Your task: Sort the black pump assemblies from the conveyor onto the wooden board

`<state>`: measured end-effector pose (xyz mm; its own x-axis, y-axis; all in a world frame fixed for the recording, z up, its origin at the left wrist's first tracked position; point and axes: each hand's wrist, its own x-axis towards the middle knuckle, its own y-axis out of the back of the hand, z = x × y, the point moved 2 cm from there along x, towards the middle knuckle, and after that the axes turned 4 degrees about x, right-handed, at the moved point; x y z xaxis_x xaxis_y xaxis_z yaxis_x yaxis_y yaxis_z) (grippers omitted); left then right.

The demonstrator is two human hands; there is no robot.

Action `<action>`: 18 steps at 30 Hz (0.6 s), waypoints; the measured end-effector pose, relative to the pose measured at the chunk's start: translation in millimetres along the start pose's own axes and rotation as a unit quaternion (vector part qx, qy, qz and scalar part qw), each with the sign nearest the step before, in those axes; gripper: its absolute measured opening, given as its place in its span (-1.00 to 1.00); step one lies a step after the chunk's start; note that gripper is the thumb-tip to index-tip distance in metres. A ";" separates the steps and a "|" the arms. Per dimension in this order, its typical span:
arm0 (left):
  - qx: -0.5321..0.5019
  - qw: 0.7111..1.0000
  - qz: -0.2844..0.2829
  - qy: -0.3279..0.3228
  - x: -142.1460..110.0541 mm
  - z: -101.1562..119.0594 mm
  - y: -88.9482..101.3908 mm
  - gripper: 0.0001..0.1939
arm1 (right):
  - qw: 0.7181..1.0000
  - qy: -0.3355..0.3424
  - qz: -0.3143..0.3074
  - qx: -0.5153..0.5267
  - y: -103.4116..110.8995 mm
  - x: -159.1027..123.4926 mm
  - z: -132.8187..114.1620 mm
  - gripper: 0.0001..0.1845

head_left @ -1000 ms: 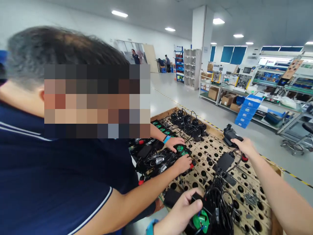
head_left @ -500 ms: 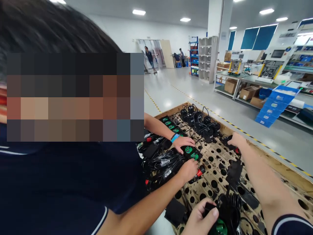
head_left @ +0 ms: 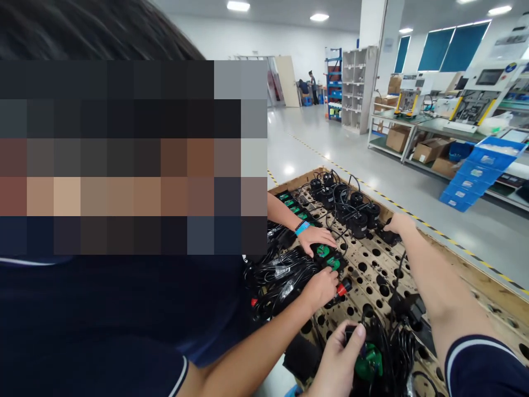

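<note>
My left hand [head_left: 341, 353], at the bottom, pinches a black housing piece between thumb and fingers. A bright green part [head_left: 368, 361] lies right beside the thumb, with a bundle of black cable [head_left: 403, 350] to its right. My right hand [head_left: 401, 225] reaches to the far right edge of the perforated board, its fingers closed round a black unit [head_left: 387, 236]. Much of that unit is hidden by the hand. A black cable [head_left: 399, 267] hangs between it and a black box [head_left: 409, 307] under my forearm. Black cylindrical units [head_left: 359, 223] with cables stand just left of my right hand.
A co-worker leans in at the left; their hands [head_left: 317, 238] rest at green-and-black units [head_left: 333, 263] on the board. A red-and-black plug [head_left: 344, 286] and coiled cables [head_left: 285, 273] lie nearby. A wooden rim [head_left: 467, 256] edges the board [head_left: 359, 300].
The view has shifted slightly. My right hand's unit sits closer to the other cylinders, and the black box under my forearm has turned. My left hand keeps its pinch, with more green part showing.
</note>
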<state>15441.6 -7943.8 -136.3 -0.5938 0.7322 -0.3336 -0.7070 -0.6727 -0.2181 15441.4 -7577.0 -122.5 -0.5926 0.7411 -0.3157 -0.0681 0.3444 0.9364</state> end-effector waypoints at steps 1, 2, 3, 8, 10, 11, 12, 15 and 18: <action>-0.011 0.999 0.029 0.014 -14.2 -3.3 -9.1 -0.57 | 1.000 -0.002 -0.001 0.008 0.3 0.3 0.3 -0.38; -0.029 0.997 0.065 0.034 -30.9 -8.1 -20.1 -0.61 | 1.000 -0.004 -0.002 0.014 0.2 0.0 1.9 -0.34; -0.043 0.994 0.090 0.052 -48.7 -13.4 -32.3 -0.63 | 1.000 -0.005 0.002 0.023 0.0 -1.6 5.4 -0.29; -0.102 0.975 0.159 0.115 -106.0 -22.5 -66.9 -0.43 | 0.984 -0.021 0.138 0.109 -10.9 -49.6 57.6 -0.33; -0.120 0.973 0.158 0.114 -104.7 -13.8 -63.9 -0.42 | 0.988 -0.012 0.139 0.071 -29.2 -91.3 88.2 -0.51; -0.124 0.975 0.151 0.109 -101.2 -8.3 -61.2 -0.43 | 0.993 0.007 0.110 0.034 -42.8 -114.4 102.0 -0.55; -0.124 0.976 0.145 0.102 -97.4 -2.7 -58.5 -0.44 | 0.997 0.034 0.074 -0.004 -58.7 -137.2 113.7 -0.52; -0.113 0.981 0.126 0.092 -89.0 9.9 -55.1 -0.50 | 0.994 0.091 -0.001 -0.058 -108.3 -190.2 133.7 -0.19; -0.097 0.985 0.076 0.124 -86.2 15.5 -62.3 -0.49 | 0.990 0.132 0.014 -0.051 -138.5 -204.4 133.3 -0.19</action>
<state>15530.9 -7963.3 -79.7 -0.5576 0.5899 -0.5840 -0.5163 -0.7974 -0.3125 15679.0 -7699.3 -208.1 -0.7835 0.5683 -0.2514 -0.1213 0.2569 0.9588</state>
